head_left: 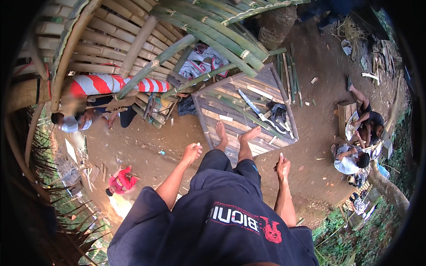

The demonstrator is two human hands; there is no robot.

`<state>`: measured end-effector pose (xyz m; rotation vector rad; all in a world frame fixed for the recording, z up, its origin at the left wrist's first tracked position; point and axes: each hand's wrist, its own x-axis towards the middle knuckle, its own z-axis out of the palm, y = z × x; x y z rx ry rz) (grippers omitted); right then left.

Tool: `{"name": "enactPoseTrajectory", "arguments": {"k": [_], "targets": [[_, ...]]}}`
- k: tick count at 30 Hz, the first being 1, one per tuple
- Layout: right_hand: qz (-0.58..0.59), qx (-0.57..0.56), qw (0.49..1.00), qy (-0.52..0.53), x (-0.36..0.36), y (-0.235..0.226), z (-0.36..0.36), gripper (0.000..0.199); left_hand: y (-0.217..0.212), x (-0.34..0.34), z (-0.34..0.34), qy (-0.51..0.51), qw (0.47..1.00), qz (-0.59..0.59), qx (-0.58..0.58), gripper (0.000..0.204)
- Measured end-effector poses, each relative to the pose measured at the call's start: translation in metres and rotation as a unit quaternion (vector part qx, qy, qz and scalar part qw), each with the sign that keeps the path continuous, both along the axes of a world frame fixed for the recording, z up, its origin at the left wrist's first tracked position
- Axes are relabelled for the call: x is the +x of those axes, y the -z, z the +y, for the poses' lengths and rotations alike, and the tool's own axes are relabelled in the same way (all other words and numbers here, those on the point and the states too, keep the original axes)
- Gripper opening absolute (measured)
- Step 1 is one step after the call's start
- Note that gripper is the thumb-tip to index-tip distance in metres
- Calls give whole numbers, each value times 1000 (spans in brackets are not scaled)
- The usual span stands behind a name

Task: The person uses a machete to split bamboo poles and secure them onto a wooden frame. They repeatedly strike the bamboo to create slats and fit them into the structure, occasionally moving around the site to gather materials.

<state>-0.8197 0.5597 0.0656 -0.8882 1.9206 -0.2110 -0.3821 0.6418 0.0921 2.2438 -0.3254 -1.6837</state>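
Observation:
My left hand (191,153) hangs over the dirt just left of my knees, its fingers loosely curled with nothing visible in them. On the other side my right hand (282,167) is also curled, thumb on top, apart from everything. A small pale spot shows at each thumb tip. Both bare feet (222,135) stand on the near edge of a slatted wooden platform (211,111). Farther along the slats lies a handsaw (252,104) with a pale handle. Beside it rests a dark bag or bundle (278,113), its contents unclear.
A bamboo structure (146,33) rises at far left, with a red-and-white striped wrap (104,84) around one pole. Bamboo lengths (290,73) lie beyond the platform. People sit at right (348,158) and left (73,123); another in red (121,181) is lower left. A trunk (388,188) leans at right.

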Motion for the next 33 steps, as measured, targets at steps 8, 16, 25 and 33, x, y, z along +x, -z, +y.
{"name": "enactPoseTrajectory", "arguments": {"k": [8,16,25,33], "targets": [[-36,-18,999,-7,43,2,2,49,18,59,58,-65,998,1,15,30],[-33,15,999,-25,94,-22,7,54,26,99,90,-67,997,-10,23,36],[-294,60,930,213,133,-48,-12,39,44,108,111,-68,997,22,-32,39],[-659,71,724,191,186,-108,-43,58,51,138,118,-43,999,21,7,42]]}}
